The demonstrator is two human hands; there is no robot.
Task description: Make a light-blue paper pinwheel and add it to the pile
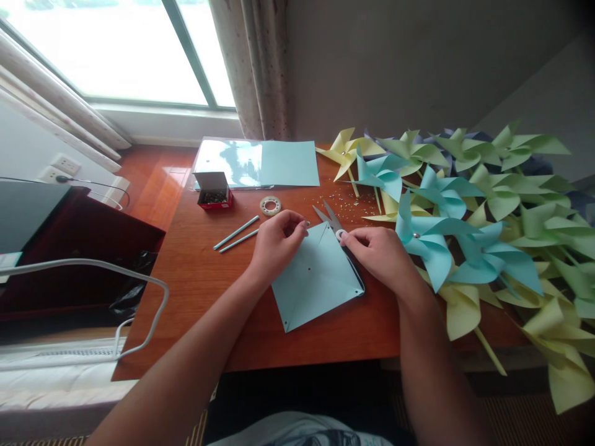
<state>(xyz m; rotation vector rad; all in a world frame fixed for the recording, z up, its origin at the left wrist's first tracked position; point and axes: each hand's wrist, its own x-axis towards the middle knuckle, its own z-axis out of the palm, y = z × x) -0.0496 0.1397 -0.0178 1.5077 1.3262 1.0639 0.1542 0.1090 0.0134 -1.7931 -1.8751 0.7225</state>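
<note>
A square sheet of light blue paper [316, 279] lies on the table, with small dark holes at its middle and corners and slit lines running in from the corners. My left hand [279, 244] is closed in a pinch over the sheet's upper left corner, with a tiny shiny piece at its fingertips. Pinched between the thumb and finger of my right hand [379, 251] is a small white ring-shaped piece [341, 235], too small to name. Just beyond the sheet are the spread blades of scissors [328, 214]; their handles are partly hidden by the paper and my hand.
Two blue paper sticks [236, 233], a tape roll [270, 205] and a red box [215, 198] of small dark pieces lie to the left. Behind is a blue sheet [290, 163] beside a clear sleeve. Many finished pinwheels [446, 192] crowd the right, near paper scraps [346, 203].
</note>
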